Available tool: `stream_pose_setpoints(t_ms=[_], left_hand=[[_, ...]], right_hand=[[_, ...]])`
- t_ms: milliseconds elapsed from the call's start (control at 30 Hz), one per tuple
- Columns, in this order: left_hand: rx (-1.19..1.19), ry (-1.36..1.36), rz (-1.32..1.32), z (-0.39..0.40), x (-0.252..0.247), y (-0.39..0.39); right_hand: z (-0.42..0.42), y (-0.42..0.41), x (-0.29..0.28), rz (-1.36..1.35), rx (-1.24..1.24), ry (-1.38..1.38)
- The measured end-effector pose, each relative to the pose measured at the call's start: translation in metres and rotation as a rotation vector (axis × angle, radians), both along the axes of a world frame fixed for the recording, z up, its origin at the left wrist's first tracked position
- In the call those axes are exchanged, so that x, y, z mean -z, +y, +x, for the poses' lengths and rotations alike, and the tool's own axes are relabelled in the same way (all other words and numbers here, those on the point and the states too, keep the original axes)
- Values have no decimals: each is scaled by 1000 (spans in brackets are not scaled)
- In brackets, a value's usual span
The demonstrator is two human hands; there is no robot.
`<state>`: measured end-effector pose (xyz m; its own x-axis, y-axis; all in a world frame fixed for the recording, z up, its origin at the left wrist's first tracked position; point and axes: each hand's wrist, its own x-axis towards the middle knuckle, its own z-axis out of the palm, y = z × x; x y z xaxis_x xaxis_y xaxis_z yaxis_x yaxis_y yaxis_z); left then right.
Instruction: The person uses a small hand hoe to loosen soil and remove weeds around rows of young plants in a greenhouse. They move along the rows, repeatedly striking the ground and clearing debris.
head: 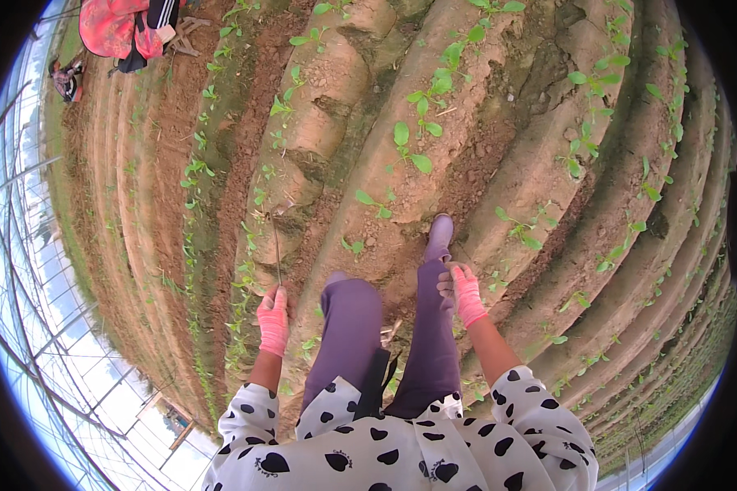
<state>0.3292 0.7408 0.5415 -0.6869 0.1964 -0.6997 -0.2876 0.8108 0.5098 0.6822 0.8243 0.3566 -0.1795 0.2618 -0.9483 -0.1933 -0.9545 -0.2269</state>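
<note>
My left hand [274, 316], in a pink fingertip-free glove, grips a thin-shafted hand tool [277, 251], probably a small weeding hoe. The tool's far end reaches a row of green seedlings [260, 196] on a soil ridge at left; its head is too small to make out well. Beside my right knee hangs my right hand [465, 292], gloved in the same pink, its bare fingers loosely curled and apart. Nothing shows in it. Under me are my purple-clad legs and a purple rubber boot [440, 233] planted on the soil.
A seedling row [422, 104] runs along the ridge ahead, and more planted ridges [614, 215] curve away at right. At upper left a person in a red patterned garment [107, 27] is near a wooden stool [187, 35]. Farther off another person [67, 80] crouches. Greenhouse framing [43, 294] lines the left.
</note>
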Motion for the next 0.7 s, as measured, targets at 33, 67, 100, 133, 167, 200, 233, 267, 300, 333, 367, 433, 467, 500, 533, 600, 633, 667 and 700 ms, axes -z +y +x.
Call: stream_pose_setpoints(t_ms=[33, 67, 100, 133, 167, 200, 233, 267, 300, 333, 367, 433, 467, 500, 533, 600, 633, 667, 700], left_hand=[[11, 25, -2, -6, 0, 6], [56, 23, -10, -13, 2, 12], [87, 48, -23, -18, 4, 17], [122, 63, -35, -23, 12, 24], [159, 76, -46, -27, 19, 31], [208, 73, -91, -31, 28, 39], [257, 65, -135, -36, 40, 50], [308, 56, -179, -41, 55, 61], [369, 54, -170, -48, 71, 69], [430, 48, -157, -57, 95, 74], [491, 41, -143, -66, 117, 84], [494, 31, -134, -71, 152, 110], [501, 6, -129, -81, 174, 116], [511, -29, -116, -89, 200, 123], [558, -12, -93, -92, 220, 131], [562, -13, -34, -114, 284, 122], [557, -16, -6, -119, 311, 120], [598, 6, -19, -125, 337, 119], [690, 103, 22, -131, 362, 118]], right_hand=[[-12, 0, -2, -8, 1, 11], [-25, 0, -2, -15, 5, 21], [-37, -5, 3, -19, 3, 57], [-47, -13, 11, -22, 7, 83], [-58, -20, 18, -24, 12, 107], [-70, -26, 24, -53, 56, 161], [-82, -29, 29, -64, 68, 155], [-95, -32, 35, -74, 82, 147], [-107, -35, 42, -85, 93, 143], [-118, -36, 51, -102, 102, 127], [-127, -38, 60, -96, 121, 106], [-150, -27, 64, -84, 145, 69], [-162, -20, 62, -84, 198, 42], [-174, -22, 75, -64, 216, 42], [-185, -26, 88, -45, 231, 41], [-212, -33, 111, -22, 252, 31], [-226, -41, 125, 29, 221, 31], [-240, -51, 138, 79, 185, 33], [-251, -61, 150, 127, 137, 45]])
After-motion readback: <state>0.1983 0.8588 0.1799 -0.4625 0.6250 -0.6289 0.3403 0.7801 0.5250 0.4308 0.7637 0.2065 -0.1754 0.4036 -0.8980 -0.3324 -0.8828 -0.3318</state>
